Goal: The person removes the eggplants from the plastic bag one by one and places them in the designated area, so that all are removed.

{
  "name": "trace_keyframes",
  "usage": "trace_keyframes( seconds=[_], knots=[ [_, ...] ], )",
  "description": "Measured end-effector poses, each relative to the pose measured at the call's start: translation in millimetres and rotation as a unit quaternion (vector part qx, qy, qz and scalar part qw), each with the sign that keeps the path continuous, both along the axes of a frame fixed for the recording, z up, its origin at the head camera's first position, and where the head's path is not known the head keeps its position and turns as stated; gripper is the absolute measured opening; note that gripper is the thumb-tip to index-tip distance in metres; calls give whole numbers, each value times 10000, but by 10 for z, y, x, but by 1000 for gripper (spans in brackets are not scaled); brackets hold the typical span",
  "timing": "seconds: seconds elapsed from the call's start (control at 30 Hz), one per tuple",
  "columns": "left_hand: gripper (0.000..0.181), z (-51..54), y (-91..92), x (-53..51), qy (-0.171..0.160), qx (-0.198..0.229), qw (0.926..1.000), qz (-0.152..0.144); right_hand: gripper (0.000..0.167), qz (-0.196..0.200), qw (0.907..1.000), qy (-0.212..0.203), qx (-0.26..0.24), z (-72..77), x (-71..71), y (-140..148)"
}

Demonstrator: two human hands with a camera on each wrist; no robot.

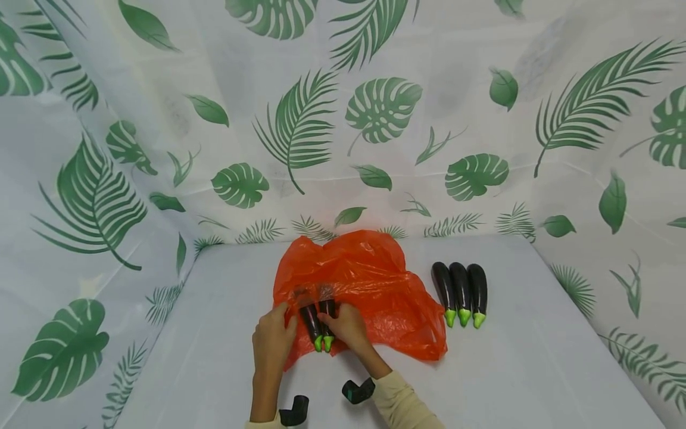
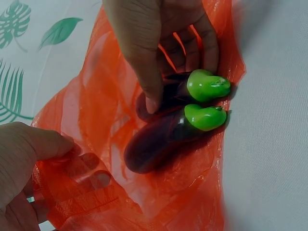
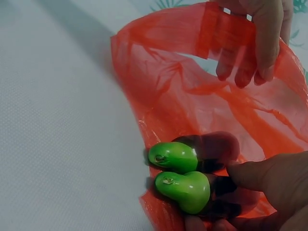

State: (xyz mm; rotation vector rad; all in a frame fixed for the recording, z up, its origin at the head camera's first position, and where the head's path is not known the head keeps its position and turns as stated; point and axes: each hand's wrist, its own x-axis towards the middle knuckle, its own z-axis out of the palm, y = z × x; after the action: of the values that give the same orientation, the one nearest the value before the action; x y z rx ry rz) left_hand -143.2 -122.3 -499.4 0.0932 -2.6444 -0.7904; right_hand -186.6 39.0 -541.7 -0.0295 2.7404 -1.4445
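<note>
A crumpled orange-red plastic bag (image 1: 370, 268) lies spread on the table. Two glossy dark purple eggplants (image 1: 310, 322) with green caps lie side by side at its mouth, their far ends under the thin film and their caps toward me. My right hand (image 1: 349, 326) grips the right-hand eggplant (image 2: 173, 96), thumb on one side and fingers on the other. At the left, my left hand (image 1: 272, 341) pinches the bag's edge and lifts it; some fingertips (image 2: 89, 161) show through the film in the left wrist view.
Three more eggplants (image 1: 460, 292) lie in a row right of the bag, caps toward me. The white table (image 1: 536, 357) is bordered by leaf-printed sheets (image 1: 386, 161) at the back and sides. Black wrist devices (image 1: 358, 391) sit on both wrists.
</note>
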Motion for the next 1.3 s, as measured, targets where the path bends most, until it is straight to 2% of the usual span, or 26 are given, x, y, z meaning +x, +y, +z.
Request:
trace_keyframes(
  seconds=[0.2,0.4,0.57,0.7,0.97,1.3],
  knots=[
    [4,17,-7,-13,57,11,10000,-24,30,-13,9999,97,-68,-15,-23,22],
    [5,24,-4,-19,2,4,10000,-21,29,55,9992,22,-383,-52,-34,61],
    [5,25,7,-14,-107,49,9999,-16,30,126,9952,-257,-932,-55,-7,115],
    [6,21,8,-2,-146,56,9999,-11,37,144,9894,-553,-1337,-35,24,171],
    [7,14,14,6,-161,103,9998,26,43,83,9936,-452,-1030,81,78,240],
    [4,56,-19,22,-109,78,9999,43,48,250,9846,-917,-1468,185,113,290]
  ],
)
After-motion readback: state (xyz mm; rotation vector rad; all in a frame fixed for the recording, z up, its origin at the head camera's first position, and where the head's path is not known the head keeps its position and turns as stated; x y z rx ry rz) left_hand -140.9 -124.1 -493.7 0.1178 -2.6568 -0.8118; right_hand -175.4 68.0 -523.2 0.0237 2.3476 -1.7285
